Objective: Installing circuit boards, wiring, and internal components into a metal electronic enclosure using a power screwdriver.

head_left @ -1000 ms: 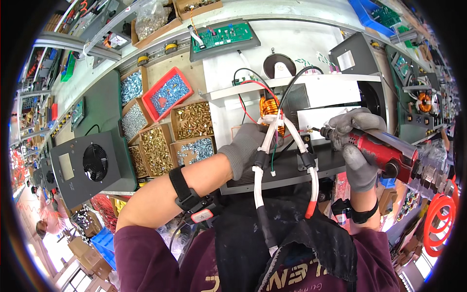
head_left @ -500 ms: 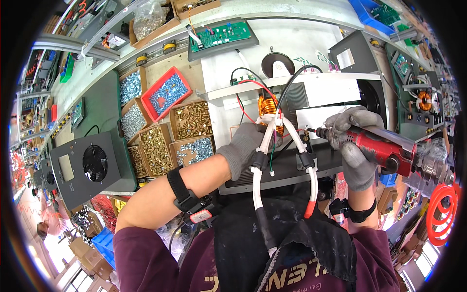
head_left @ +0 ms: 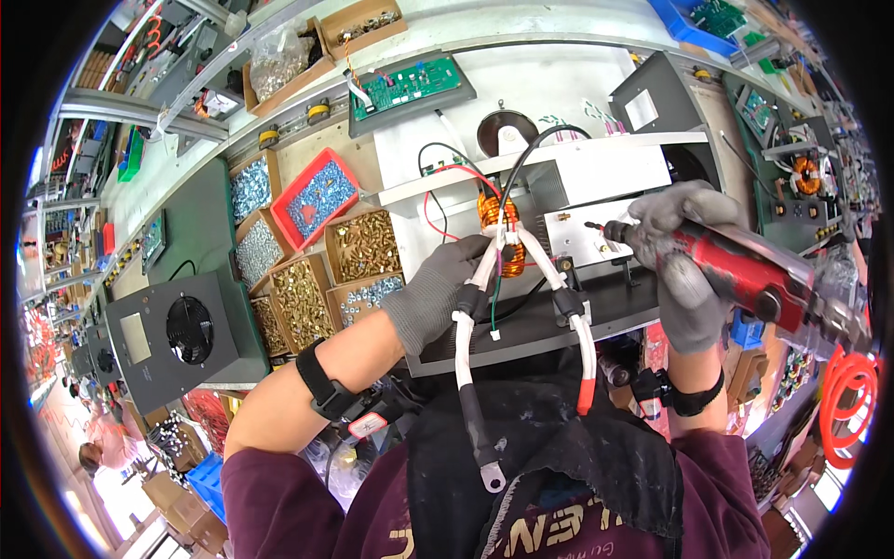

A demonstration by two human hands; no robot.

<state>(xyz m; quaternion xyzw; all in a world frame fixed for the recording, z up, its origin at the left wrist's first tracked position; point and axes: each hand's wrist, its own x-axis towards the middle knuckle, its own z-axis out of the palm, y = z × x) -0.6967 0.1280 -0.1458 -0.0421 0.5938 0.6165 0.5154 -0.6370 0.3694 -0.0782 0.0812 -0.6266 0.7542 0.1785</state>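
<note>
My right hand, in a grey glove, grips a red power driver. Its bit points left, over a white panel inside an open dark metal housing. My left hand, also gloved, is closed beside the copper-wound coil. Its fingertips are hidden behind the thick white cables, so what they hold cannot be made out. Both cables run from the coil toward my body; one has a black sleeve and a ring lug, the other a red end.
At left stand cardboard boxes of brass fasteners and a red tray of bluish ones. A green circuit board lies behind the housing. A dark fan panel sits far left. A coiled red hose hangs at right.
The driver's bit has moved farther from my body across the white panel, showing more of it. The whole view has shifted slightly, and the black-sleeved cable's lug now shows.
</note>
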